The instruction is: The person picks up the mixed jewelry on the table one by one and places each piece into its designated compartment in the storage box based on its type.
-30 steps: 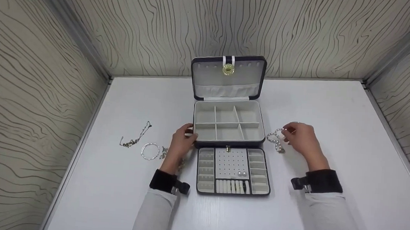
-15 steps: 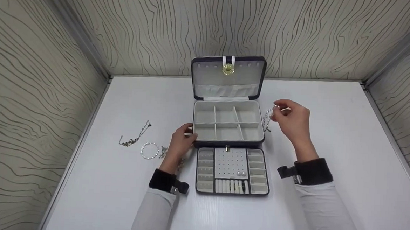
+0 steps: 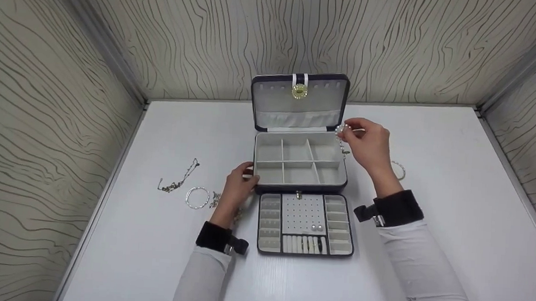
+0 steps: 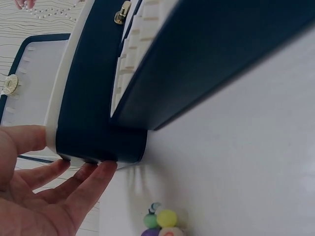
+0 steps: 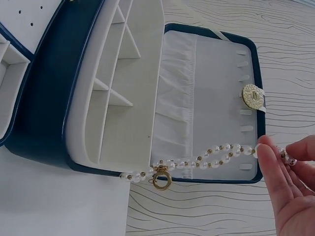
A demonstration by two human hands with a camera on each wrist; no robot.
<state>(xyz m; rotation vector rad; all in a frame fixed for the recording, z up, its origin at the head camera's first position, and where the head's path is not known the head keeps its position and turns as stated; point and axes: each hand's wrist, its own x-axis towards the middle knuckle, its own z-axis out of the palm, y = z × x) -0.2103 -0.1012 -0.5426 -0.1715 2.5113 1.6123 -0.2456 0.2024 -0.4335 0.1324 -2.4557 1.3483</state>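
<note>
1. Right hand: grasping. Thumb and fingertips pinch a pearl strand fitted with a gold ring.
2. Strand position: hangs from the right hand at the far right corner of the jewelry box. Contact with the box cannot be determined.
3. Left hand: grasping. Thumb and fingers hold the box at its near left corner.
4. Box: dark blue, pale interior, six compartments. The lid stands raised at the far side; a gold clasp is mounted near its top.
5. Organizer tray: just beside the box, near side. It carries two white beads.
6. Left of the box: a thin chain, a white bracelet and colored beads.
7. Right of the box: a second bracelet, partly hidden by the right arm.
8. Supporting surface: white table.
</note>
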